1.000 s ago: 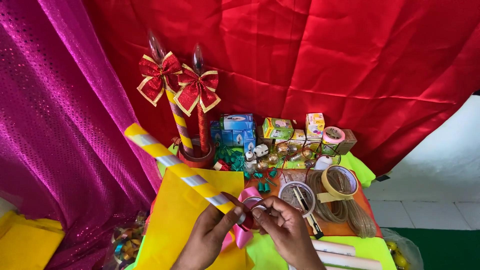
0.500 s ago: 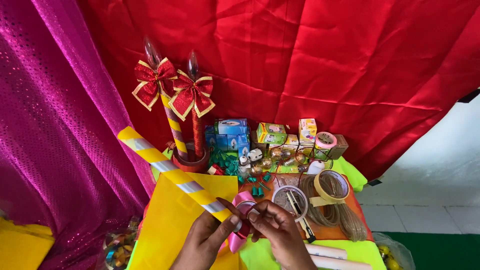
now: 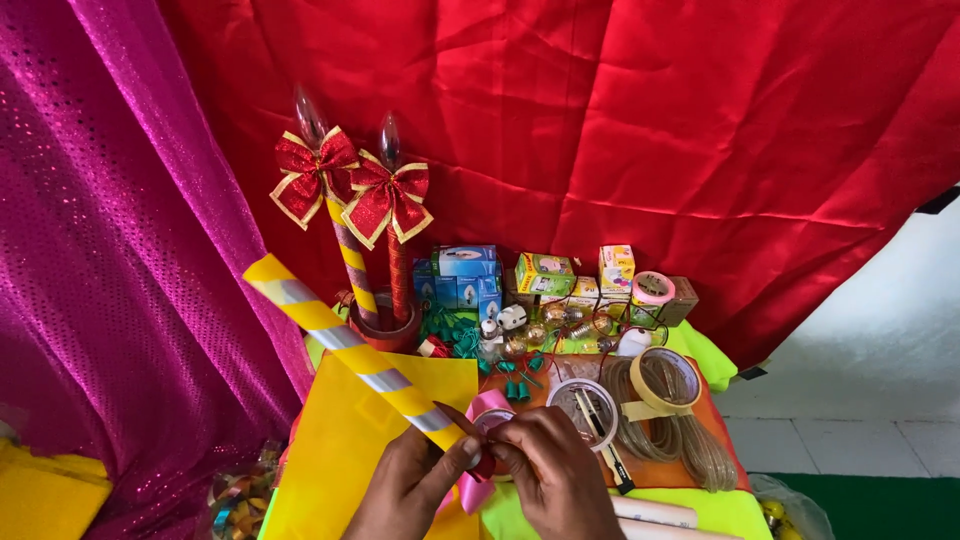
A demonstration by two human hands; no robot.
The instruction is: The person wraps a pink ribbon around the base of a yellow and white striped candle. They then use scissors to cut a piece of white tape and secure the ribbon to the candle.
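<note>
While my left hand (image 3: 405,485) grips the lower end of the yellow-and-silver striped tube (image 3: 350,350), my right hand (image 3: 550,470) pinches red tape against it, just before the pink tape roll (image 3: 490,408). I judge wrapping underway; next, a firm, even pull.
</note>
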